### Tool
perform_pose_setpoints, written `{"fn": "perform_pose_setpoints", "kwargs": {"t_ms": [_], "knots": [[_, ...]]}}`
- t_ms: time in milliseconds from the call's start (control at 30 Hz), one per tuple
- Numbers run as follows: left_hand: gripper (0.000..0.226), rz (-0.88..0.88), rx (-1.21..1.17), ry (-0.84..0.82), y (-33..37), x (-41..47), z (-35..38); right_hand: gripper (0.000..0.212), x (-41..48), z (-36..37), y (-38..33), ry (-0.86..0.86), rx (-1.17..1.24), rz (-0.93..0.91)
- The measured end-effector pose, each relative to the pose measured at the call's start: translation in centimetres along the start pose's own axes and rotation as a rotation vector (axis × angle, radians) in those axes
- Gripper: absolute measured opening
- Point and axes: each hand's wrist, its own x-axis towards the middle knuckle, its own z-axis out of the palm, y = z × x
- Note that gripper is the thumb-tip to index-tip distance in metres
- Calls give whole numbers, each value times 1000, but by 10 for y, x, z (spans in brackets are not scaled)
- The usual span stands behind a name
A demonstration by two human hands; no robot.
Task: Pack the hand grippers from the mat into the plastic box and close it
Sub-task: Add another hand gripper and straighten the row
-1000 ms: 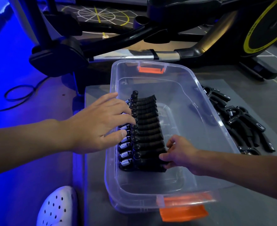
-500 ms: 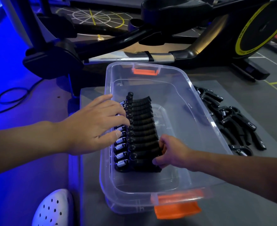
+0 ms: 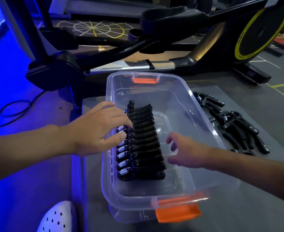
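A clear plastic box (image 3: 203,121) with orange latches lies open on the grey mat (image 3: 238,198). Along its left side stands a neat row of black hand grippers (image 3: 144,141) with silver springs. My left hand (image 3: 102,131) rests over the box's left wall, its fingertips touching the spring ends of the row. My right hand (image 3: 186,151) hovers inside the box just right of the row, fingers spread and holding nothing. Several more hand grippers (image 3: 235,124) lie in a loose pile on the mat to the right of the box.
A black exercise machine (image 3: 154,52) with a yellow-ringed flywheel stands right behind the box. A white perforated shoe (image 3: 57,218) shows at the bottom left. A black cable (image 3: 15,108) lies on the blue-lit floor at left.
My right hand has let go of the near end of the gripper row and pulled back to the right with fingers spread. The left hand stays on the springs.
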Motion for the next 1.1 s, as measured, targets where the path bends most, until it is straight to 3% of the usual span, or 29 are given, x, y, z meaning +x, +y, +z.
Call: {"fn": "perform_pose_setpoints", "kwargs": {"t_ms": [100,167,300,433,567,900,1100], "knots": [[36,-17,-71,95,13,24,-5,15,-16,-33,-2,343,57,-238],[32,-3,-84,133,26,46,-6,16,-22,-55,7,580,165,-312],[29,22,-69,147,54,92,3,16,-12,-88,56,857,236,-174],[47,25,-47,78,84,135,21,12,11,-89,141,592,70,189],[64,-18,9,-25,103,164,42,31,35,-58,202,376,21,363],[76,-82,81,-98,104,182,64,45,98,-30,227,549,330,229],[74,-107,39,-158,103,183,68,65,125,-32,236,430,246,377]]}}
